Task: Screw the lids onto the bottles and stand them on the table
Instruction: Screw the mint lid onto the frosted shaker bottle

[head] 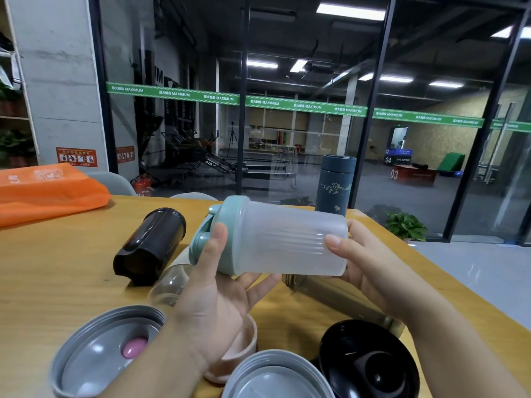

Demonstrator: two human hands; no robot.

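While held sideways above the table, frosted bottle between both hands; left grasps lid, right grasps base

Below the left hand, the pink cup is mostly hidden by the wrist. The clear bottle beside it disappears behind the palm. Under the right hand, the olive bottle is partly covered. The picture's bottom edge cuts off both grey lids and the black lid.

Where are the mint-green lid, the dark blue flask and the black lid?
mint-green lid [227, 225], head view, on its rim.
dark blue flask [334, 186], head view, on its body.
black lid [370, 361], head view, on its underside.
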